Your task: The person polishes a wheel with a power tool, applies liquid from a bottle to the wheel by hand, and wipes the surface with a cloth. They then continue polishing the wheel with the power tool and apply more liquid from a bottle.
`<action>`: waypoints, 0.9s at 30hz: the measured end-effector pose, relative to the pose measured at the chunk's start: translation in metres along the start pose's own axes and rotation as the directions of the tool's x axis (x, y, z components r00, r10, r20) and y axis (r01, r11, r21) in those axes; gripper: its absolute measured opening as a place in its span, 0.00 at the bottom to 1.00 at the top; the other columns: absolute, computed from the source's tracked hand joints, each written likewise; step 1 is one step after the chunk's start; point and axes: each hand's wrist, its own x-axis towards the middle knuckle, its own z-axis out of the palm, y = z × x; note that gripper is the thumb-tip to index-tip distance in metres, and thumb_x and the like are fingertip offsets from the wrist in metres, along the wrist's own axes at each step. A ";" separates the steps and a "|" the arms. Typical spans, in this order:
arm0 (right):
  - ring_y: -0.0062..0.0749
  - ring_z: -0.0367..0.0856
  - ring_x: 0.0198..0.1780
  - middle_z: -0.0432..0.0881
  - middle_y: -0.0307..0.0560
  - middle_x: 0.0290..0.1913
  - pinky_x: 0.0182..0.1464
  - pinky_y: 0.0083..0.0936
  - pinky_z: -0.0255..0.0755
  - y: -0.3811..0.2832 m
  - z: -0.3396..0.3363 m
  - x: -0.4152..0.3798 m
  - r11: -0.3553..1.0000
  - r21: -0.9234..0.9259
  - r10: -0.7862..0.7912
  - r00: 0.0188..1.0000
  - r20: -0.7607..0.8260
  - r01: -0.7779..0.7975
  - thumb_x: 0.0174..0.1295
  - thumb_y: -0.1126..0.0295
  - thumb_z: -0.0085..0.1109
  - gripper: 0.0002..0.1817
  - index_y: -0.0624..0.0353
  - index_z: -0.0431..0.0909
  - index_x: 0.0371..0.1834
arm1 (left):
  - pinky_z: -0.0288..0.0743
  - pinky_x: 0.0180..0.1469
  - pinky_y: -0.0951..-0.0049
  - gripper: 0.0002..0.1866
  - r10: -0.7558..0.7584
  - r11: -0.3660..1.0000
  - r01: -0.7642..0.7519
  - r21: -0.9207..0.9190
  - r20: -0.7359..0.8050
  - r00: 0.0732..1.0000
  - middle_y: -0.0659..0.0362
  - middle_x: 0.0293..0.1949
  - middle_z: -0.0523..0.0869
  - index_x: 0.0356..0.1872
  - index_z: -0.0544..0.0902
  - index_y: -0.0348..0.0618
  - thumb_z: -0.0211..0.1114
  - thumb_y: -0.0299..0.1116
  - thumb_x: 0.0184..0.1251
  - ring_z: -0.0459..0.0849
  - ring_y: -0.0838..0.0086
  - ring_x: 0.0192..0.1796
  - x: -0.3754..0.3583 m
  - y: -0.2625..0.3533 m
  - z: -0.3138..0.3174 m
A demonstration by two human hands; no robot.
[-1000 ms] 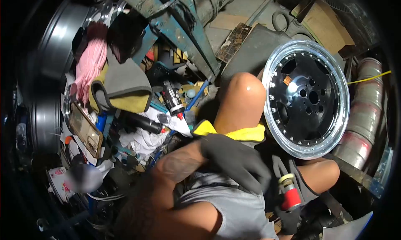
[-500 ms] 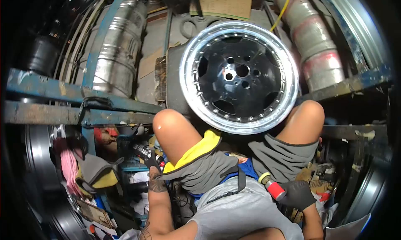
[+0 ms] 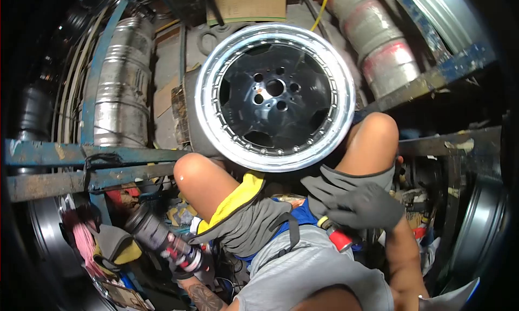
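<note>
My gloved left hand (image 3: 181, 270) grips the lower end of a dark cylindrical object with red and white markings (image 3: 167, 243), smeared by motion; its exact kind cannot be made out. My right hand (image 3: 367, 205), in a dark grey glove, hovers over my right thigh, fingers stretched leftward and holding nothing. Just below it, a red cylinder with a yellow end (image 3: 338, 238) lies in my lap. In front of my knees stands a wheel rim (image 3: 275, 97), with a shiny polished lip, a glossy black centre and bolts around its edge.
Blue metal frame bars (image 3: 54, 154) run beside my left knee, and another bar (image 3: 432, 78) crosses at the right. Metal drums (image 3: 124, 84) lie behind them on both sides. Cloths (image 3: 111, 240) hang at lower left; more rims (image 3: 478, 235) stand at the edges.
My right hand has let go of the red cylinder and moved up and left. My left hand has brought the dark object down and nearer. The view has shifted, so the rim appears further left.
</note>
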 end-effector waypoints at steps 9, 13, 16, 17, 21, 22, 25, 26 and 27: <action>0.45 0.86 0.39 0.86 0.49 0.37 0.43 0.38 0.78 -0.024 -0.021 0.167 0.762 -0.328 -0.644 0.704 -0.300 0.558 0.62 0.57 0.67 0.15 0.54 0.85 0.45 | 0.72 0.68 0.48 0.35 0.400 0.650 -0.091 -0.754 0.237 0.885 0.42 0.61 0.79 0.69 0.68 0.34 0.64 0.48 0.70 0.80 0.51 0.62 0.124 0.167 0.192; 0.47 0.86 0.44 0.87 0.49 0.42 0.46 0.38 0.79 -0.007 -0.023 0.215 0.760 -0.050 -0.625 0.708 -0.328 0.648 0.63 0.59 0.64 0.14 0.55 0.85 0.46 | 0.70 0.70 0.44 0.38 0.388 0.408 0.135 -0.903 0.305 0.869 0.38 0.63 0.78 0.70 0.67 0.33 0.63 0.52 0.70 0.80 0.47 0.63 0.183 0.190 0.247; 0.52 0.85 0.49 0.86 0.53 0.48 0.53 0.42 0.78 -0.028 0.015 0.190 0.794 0.165 -0.606 0.782 0.147 0.585 0.59 0.49 0.68 0.28 0.56 0.82 0.56 | 0.79 0.64 0.48 0.34 0.422 0.587 -0.218 -0.780 0.065 0.904 0.37 0.58 0.82 0.67 0.71 0.35 0.59 0.55 0.73 0.85 0.47 0.57 0.206 0.187 0.265; 0.54 0.85 0.49 0.86 0.54 0.50 0.53 0.43 0.78 -0.028 0.057 0.181 0.674 0.264 -0.723 0.689 0.049 0.690 0.58 0.48 0.69 0.34 0.56 0.77 0.64 | 0.79 0.64 0.50 0.32 0.376 0.619 -0.187 -0.762 0.079 0.923 0.41 0.57 0.82 0.66 0.72 0.37 0.59 0.54 0.74 0.85 0.50 0.57 0.208 0.187 0.264; 0.40 0.86 0.41 0.86 0.44 0.40 0.43 0.38 0.75 -0.047 0.156 0.148 0.274 0.163 -0.962 0.273 0.027 0.948 0.51 0.51 0.70 0.28 0.48 0.81 0.55 | 0.81 0.62 0.57 0.24 0.200 0.729 -0.066 -0.682 0.119 0.973 0.53 0.56 0.85 0.60 0.78 0.45 0.60 0.51 0.75 0.85 0.62 0.57 0.212 0.196 0.244; 0.39 0.86 0.38 0.85 0.42 0.37 0.41 0.37 0.75 -0.044 0.175 0.153 0.252 0.088 -0.967 0.249 0.045 0.964 0.52 0.51 0.69 0.27 0.47 0.81 0.56 | 0.82 0.62 0.56 0.23 0.179 0.712 -0.040 -0.701 0.127 0.976 0.53 0.56 0.85 0.60 0.77 0.45 0.59 0.51 0.75 0.85 0.62 0.56 0.210 0.196 0.239; 0.36 0.82 0.25 0.81 0.36 0.23 0.30 0.34 0.71 -0.051 0.196 0.170 0.257 -0.077 -0.965 0.251 -0.078 0.963 0.57 0.53 0.64 0.14 0.43 0.84 0.44 | 0.82 0.62 0.55 0.24 0.099 0.712 -0.041 -0.701 0.043 0.994 0.53 0.57 0.84 0.65 0.73 0.47 0.57 0.50 0.78 0.86 0.61 0.56 0.180 0.193 0.236; 0.37 0.81 0.23 0.80 0.38 0.21 0.28 0.35 0.71 -0.058 0.181 0.173 0.339 -0.043 -0.939 0.336 -0.070 0.940 0.57 0.54 0.64 0.11 0.43 0.84 0.38 | 0.82 0.62 0.51 0.32 0.099 0.842 -0.117 -0.527 -0.063 0.993 0.49 0.60 0.82 0.70 0.69 0.45 0.58 0.56 0.75 0.85 0.57 0.59 0.165 0.186 0.225; 0.38 0.81 0.22 0.78 0.39 0.18 0.27 0.35 0.70 -0.065 0.162 0.174 0.422 -0.006 -0.905 0.421 -0.056 0.907 0.57 0.54 0.64 0.09 0.43 0.83 0.33 | 0.81 0.62 0.48 0.38 0.089 0.827 -0.050 -0.559 0.043 0.995 0.46 0.61 0.81 0.72 0.66 0.43 0.59 0.60 0.72 0.84 0.53 0.60 0.143 0.188 0.228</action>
